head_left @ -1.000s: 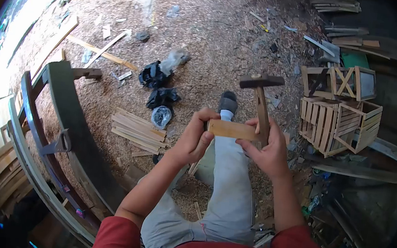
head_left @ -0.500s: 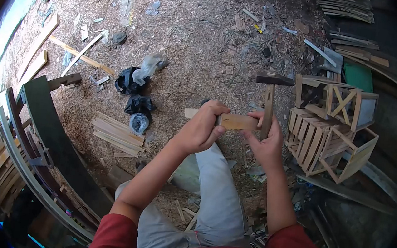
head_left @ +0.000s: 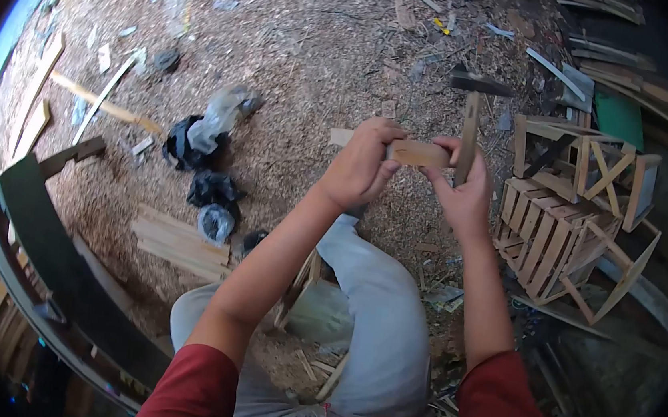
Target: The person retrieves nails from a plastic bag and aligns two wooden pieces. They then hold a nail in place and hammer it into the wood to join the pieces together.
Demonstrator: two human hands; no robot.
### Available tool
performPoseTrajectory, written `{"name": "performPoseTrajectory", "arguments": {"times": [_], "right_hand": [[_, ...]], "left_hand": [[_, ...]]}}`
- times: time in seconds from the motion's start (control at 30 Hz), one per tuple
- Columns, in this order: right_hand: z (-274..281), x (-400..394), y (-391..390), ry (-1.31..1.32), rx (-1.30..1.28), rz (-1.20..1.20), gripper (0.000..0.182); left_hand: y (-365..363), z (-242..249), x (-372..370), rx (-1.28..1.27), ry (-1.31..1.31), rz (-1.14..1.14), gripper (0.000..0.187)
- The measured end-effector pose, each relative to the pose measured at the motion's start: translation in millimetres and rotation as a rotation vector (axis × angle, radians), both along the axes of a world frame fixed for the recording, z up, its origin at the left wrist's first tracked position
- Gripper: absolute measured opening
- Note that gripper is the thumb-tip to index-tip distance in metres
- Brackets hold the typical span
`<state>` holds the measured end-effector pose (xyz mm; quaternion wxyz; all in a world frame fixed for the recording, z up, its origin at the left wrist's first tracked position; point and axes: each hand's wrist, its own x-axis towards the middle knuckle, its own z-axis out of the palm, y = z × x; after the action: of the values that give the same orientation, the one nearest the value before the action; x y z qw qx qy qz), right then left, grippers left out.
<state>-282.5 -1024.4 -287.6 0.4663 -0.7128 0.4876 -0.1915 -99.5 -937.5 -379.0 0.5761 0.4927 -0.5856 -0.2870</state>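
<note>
A wooden hand plane (head_left: 421, 154), a pale block with a short dark slot in its face, is held level in front of me. My left hand (head_left: 361, 163) wraps around it, and its lighter left end sticks out past the knuckles. My right hand (head_left: 465, 185) is closed around the handle of a hammer (head_left: 470, 129), whose dark head points up and away from me. The thumb and a finger of that same hand also touch the plane's right end. The lower handle is hidden by the palm.
Wood shavings cover the ground. Slatted wooden frames (head_left: 544, 241) stand on the right. On the left are a dark green curved board (head_left: 51, 221), thin wooden strips (head_left: 182, 244) and black plastic bags (head_left: 214, 189). A greyish panel (head_left: 320, 313) lies beside my bent leg.
Both hands have moved up and a little right in view, carrying the plane and the hammer. My knee has bent outward and the view has shifted. Both grips stay the same.
</note>
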Motion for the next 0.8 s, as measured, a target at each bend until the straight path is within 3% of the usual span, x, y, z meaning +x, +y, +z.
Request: {"name": "performPoseTrajectory", "arguments": {"times": [0.1, 0.17, 0.23, 0.4, 0.57, 0.63, 0.8], "right_hand": [[-52, 7, -2, -0.024, -0.035, 0.071, 0.041], [-88, 12, -4, -0.049, -0.063, 0.11, 0.042], [-118, 19, -2, 0.098, -0.17, 0.215, 0.045], [-180, 24, 10, 0.118, -0.225, 0.241, 0.045], [-207, 16, 23, 0.086, -0.211, 0.218, 0.045], [-212, 14, 29, 0.117, -0.192, 0.197, 0.046], [-210, 13, 36, 0.032, -0.243, 0.183, 0.045]], "left_hand": [[14, -60, -1, 0.025, 0.223, 0.082, 0.038], [21, -101, 5, 0.001, 0.212, 0.1, 0.039], [26, -139, 8, -0.014, 0.209, 0.122, 0.049], [39, -211, 13, -0.03, 0.257, 0.123, 0.042], [45, -236, 18, -0.082, 0.211, 0.027, 0.04], [48, -233, 20, 0.034, 0.2, -0.05, 0.045], [47, -238, 29, 0.031, 0.132, -0.069, 0.048]]}}
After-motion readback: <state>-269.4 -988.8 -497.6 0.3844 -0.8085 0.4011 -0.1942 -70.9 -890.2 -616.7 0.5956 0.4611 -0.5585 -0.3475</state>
